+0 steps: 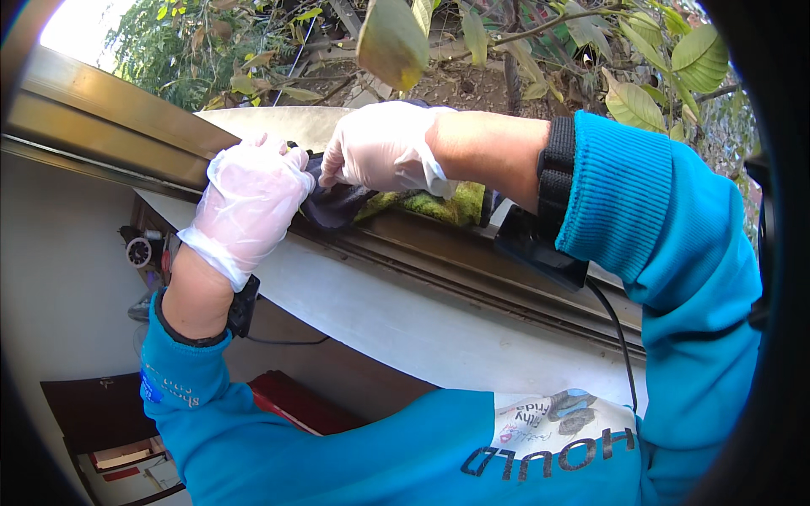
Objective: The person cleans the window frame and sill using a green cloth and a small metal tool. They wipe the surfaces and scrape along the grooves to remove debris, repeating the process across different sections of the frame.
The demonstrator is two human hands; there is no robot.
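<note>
A thin white disposable glove covers my left hand (pixel 250 199), whose fingers are closed at the left end of a dark cloth (pixel 332 205). My right hand (pixel 386 148), gloved the same way, is bent over this cloth and grips it with curled fingers. A yellow-green patterned part of the cloth (pixel 465 203) shows below my right wrist. The cloth lies bunched over the bronze-coloured metal window track (pixel 405 237). My hands hide much of it and the track beneath.
A metal window frame (pixel 126 120) rises at the left. The white inner sill (pixel 392 316) runs below the track, and a pale outer ledge (pixel 278 120) lies beyond. Leafy branches (pixel 639 107) hang close outside. Black devices with cables (pixel 544 246) are strapped at both wrists. Spools (pixel 138 252) stand at left.
</note>
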